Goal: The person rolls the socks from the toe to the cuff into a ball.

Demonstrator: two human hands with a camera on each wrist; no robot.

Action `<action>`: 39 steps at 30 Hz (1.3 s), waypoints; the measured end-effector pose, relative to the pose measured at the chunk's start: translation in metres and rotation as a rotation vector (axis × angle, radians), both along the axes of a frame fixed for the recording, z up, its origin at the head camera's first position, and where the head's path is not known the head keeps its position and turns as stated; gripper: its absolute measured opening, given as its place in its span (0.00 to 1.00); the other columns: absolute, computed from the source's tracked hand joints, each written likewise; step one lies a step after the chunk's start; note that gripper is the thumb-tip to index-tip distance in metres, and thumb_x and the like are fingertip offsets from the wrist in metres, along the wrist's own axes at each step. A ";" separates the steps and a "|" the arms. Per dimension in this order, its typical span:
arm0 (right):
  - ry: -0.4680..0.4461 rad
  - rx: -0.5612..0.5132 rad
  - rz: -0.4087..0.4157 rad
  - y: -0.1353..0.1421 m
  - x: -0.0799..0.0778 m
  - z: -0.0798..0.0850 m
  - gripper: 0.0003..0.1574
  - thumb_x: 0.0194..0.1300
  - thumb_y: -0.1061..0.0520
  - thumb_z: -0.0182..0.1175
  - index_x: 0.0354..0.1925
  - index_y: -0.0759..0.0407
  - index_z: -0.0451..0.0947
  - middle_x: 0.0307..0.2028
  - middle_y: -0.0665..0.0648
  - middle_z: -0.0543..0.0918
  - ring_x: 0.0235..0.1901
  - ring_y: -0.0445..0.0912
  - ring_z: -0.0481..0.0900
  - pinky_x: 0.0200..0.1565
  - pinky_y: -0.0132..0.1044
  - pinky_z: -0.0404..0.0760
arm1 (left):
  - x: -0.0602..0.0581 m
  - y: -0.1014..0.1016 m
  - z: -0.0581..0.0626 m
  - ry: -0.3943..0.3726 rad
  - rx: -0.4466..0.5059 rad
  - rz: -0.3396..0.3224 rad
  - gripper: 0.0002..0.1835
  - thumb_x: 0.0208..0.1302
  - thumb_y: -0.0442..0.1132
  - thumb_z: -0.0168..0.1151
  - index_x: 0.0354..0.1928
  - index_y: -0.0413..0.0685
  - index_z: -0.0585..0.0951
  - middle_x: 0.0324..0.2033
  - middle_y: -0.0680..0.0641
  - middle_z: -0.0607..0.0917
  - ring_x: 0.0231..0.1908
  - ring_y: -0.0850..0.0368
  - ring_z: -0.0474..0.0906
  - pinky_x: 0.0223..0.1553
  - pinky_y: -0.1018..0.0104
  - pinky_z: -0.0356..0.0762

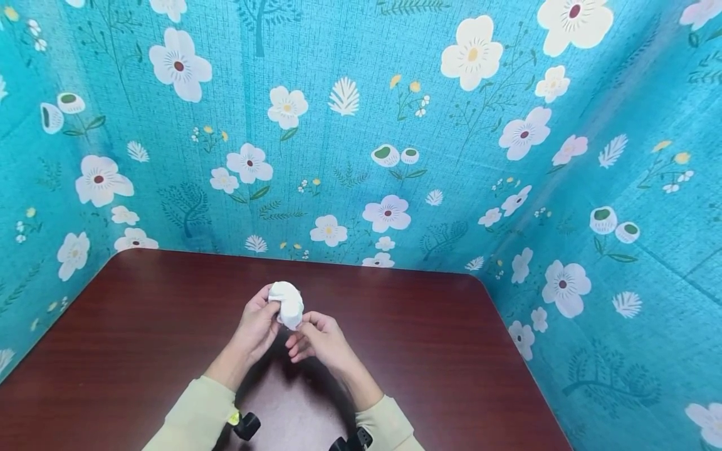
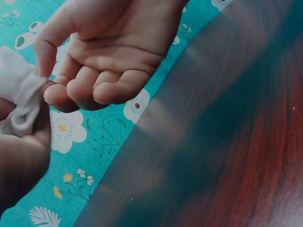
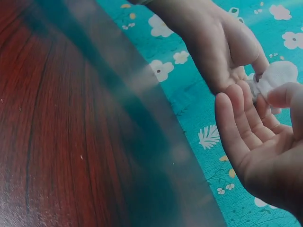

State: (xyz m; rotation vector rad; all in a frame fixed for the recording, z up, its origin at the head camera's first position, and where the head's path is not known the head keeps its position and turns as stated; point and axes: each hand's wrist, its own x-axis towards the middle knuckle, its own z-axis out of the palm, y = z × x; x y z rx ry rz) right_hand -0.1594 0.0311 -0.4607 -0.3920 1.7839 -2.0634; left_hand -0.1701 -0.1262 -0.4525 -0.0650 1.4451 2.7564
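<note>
A small bundle of white cloth, rounded and folded, is held up over the table between both hands. My left hand grips it from the left side, thumb laid across its front. With thumb and index finger my right hand pinches the lower right edge of the cloth, its other fingers loosely bent away from it. In the left wrist view, a small looped fold shows in the cloth near the left hand's fingers. The right wrist view shows the cloth partly hidden behind the right thumb.
Below the hands lies a dark reddish-brown wooden table with rounded far corners. A teal curtain printed with flowers hangs behind it and along both sides. A black wrist camera is strapped at the left sleeve.
</note>
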 end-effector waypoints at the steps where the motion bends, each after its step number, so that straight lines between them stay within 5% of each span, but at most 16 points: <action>1: 0.009 0.004 -0.010 0.000 0.000 0.000 0.07 0.68 0.65 0.52 0.40 0.70 0.74 0.24 0.59 0.82 0.21 0.46 0.82 0.27 0.39 0.85 | 0.000 -0.001 -0.001 0.000 -0.029 -0.008 0.16 0.69 0.21 0.43 0.55 0.41 0.69 0.42 0.52 0.84 0.44 0.60 0.80 0.46 0.68 0.78; 6: 0.102 0.095 -0.063 0.002 -0.001 -0.001 0.03 0.65 0.68 0.57 0.37 0.70 0.77 0.24 0.61 0.84 0.20 0.46 0.81 0.26 0.40 0.84 | 0.003 -0.006 -0.002 -0.012 -0.157 -0.068 0.15 0.72 0.24 0.45 0.57 0.40 0.68 0.43 0.50 0.86 0.44 0.59 0.82 0.42 0.68 0.79; 13: 0.314 0.288 -0.123 0.006 -0.004 -0.002 0.02 0.58 0.71 0.60 0.32 0.71 0.79 0.23 0.59 0.85 0.20 0.50 0.83 0.26 0.43 0.85 | 0.006 -0.010 0.000 -0.006 -0.155 -0.141 0.20 0.68 0.19 0.42 0.60 0.34 0.67 0.45 0.47 0.82 0.42 0.59 0.81 0.40 0.67 0.81; 19: 0.653 0.528 -0.319 0.006 -0.006 -0.004 0.07 0.55 0.71 0.64 0.30 0.61 0.80 0.23 0.50 0.83 0.24 0.36 0.78 0.28 0.28 0.79 | 0.007 -0.009 0.004 0.008 -0.153 -0.198 0.18 0.67 0.20 0.45 0.57 0.35 0.69 0.43 0.48 0.85 0.42 0.58 0.84 0.41 0.66 0.81; 23: 0.731 0.525 -0.404 0.004 -0.007 -0.005 0.04 0.61 0.68 0.64 0.35 0.61 0.82 0.26 0.50 0.84 0.25 0.35 0.77 0.29 0.27 0.77 | 0.005 -0.009 0.005 0.034 -0.209 -0.216 0.17 0.66 0.22 0.47 0.55 0.35 0.72 0.41 0.51 0.85 0.42 0.60 0.80 0.44 0.68 0.75; 27: 0.660 0.432 -0.359 0.003 -0.007 -0.004 0.05 0.66 0.67 0.62 0.40 0.62 0.82 0.27 0.51 0.84 0.25 0.43 0.82 0.27 0.31 0.79 | 0.003 -0.009 0.004 0.019 -0.188 -0.211 0.19 0.66 0.20 0.45 0.58 0.33 0.70 0.42 0.52 0.82 0.42 0.60 0.78 0.44 0.69 0.73; 30: 0.489 0.337 -0.292 0.004 -0.008 -0.004 0.02 0.68 0.66 0.61 0.38 0.65 0.81 0.24 0.56 0.84 0.22 0.48 0.83 0.26 0.39 0.84 | 0.003 -0.010 0.004 0.014 -0.177 -0.175 0.20 0.65 0.19 0.45 0.58 0.33 0.68 0.43 0.52 0.82 0.42 0.61 0.78 0.43 0.70 0.74; 33: 0.284 0.227 -0.248 0.005 -0.007 -0.003 0.10 0.69 0.63 0.61 0.32 0.69 0.78 0.21 0.61 0.83 0.17 0.48 0.81 0.24 0.45 0.84 | 0.003 -0.011 0.003 0.016 -0.173 -0.116 0.19 0.64 0.18 0.47 0.57 0.34 0.67 0.43 0.52 0.82 0.43 0.62 0.78 0.44 0.71 0.76; 39: 0.040 0.016 -0.174 0.006 -0.004 -0.002 0.08 0.69 0.64 0.59 0.39 0.71 0.79 0.23 0.59 0.83 0.19 0.44 0.82 0.26 0.42 0.85 | 0.001 -0.010 0.003 0.002 -0.236 0.002 0.17 0.66 0.20 0.51 0.56 0.35 0.69 0.39 0.53 0.84 0.41 0.63 0.79 0.42 0.69 0.76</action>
